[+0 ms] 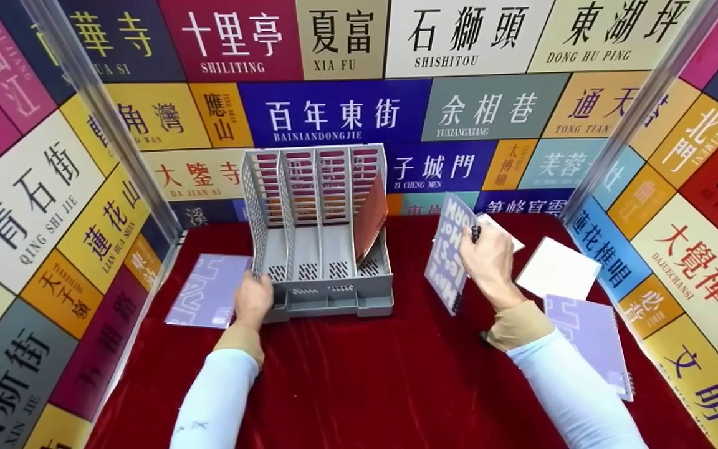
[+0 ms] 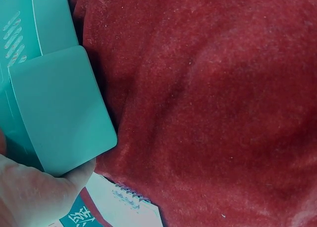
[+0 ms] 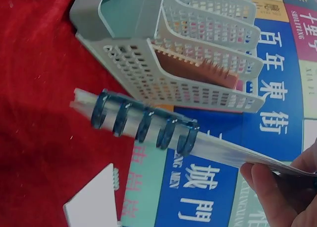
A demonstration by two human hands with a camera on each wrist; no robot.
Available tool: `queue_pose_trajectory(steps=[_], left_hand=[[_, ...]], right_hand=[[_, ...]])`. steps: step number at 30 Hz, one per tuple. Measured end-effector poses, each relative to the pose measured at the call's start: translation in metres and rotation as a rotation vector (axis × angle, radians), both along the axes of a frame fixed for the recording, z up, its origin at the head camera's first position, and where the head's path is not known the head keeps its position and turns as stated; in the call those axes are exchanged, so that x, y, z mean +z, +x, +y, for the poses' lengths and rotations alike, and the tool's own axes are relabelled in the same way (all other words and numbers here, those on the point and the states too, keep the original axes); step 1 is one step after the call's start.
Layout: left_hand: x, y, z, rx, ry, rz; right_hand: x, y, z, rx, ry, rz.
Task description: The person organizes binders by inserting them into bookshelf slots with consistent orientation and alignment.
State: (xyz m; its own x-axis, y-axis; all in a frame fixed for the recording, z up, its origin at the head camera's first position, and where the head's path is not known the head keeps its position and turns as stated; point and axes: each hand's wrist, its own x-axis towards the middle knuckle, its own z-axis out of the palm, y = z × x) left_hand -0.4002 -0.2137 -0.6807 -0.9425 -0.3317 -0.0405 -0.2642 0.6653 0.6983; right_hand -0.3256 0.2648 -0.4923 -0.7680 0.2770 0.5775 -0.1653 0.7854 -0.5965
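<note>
A grey desktop file rack (image 1: 328, 294) with several upright slots stands on the red cloth. My left hand (image 1: 253, 299) grips its front left corner, thumb and fingers on either side in the left wrist view (image 2: 42, 192). A reddish-brown spiral notebook (image 1: 371, 221) leans in the rack's rightmost slot. To the right of the rack, my right hand (image 1: 487, 255) pinches a lavender notebook (image 1: 445, 265) with white lettering, held on edge. In the right wrist view, the held notebook's dark ring binding (image 3: 143, 122) points towards the rack, away from the fingers.
A lavender notebook (image 1: 206, 293) lies flat left of the rack. On the right lie a white notebook (image 1: 558, 269) and another lavender notebook (image 1: 589, 343); a further white pad (image 1: 508, 232) shows behind my right hand. Sign-covered panels (image 1: 334, 112) enclose the back and sides.
</note>
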Motion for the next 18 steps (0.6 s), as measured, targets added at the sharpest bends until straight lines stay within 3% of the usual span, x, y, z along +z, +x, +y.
queue_pose_trajectory(steps=[5,9,13,17,18], left_hand=[[-0.004,-0.004,-0.002,-0.006,0.035,-0.030],[-0.029,-0.017,-0.008,0.003,-0.013,0.006],[-0.039,-0.023,-0.011,0.011,-0.021,0.019],[-0.006,-0.004,-0.002,0.005,0.035,0.000],[-0.002,-0.001,-0.002,0.003,0.030,0.000]], right_hand=[[0.005,0.002,-0.013,0.038,-0.012,0.046],[0.012,0.006,-0.023,0.085,-0.013,0.088],[0.020,0.009,-0.035,0.125,-0.021,0.103],[0.029,0.011,-0.048,0.150,-0.038,0.081],[0.030,0.011,-0.051,0.153,-0.041,0.078]])
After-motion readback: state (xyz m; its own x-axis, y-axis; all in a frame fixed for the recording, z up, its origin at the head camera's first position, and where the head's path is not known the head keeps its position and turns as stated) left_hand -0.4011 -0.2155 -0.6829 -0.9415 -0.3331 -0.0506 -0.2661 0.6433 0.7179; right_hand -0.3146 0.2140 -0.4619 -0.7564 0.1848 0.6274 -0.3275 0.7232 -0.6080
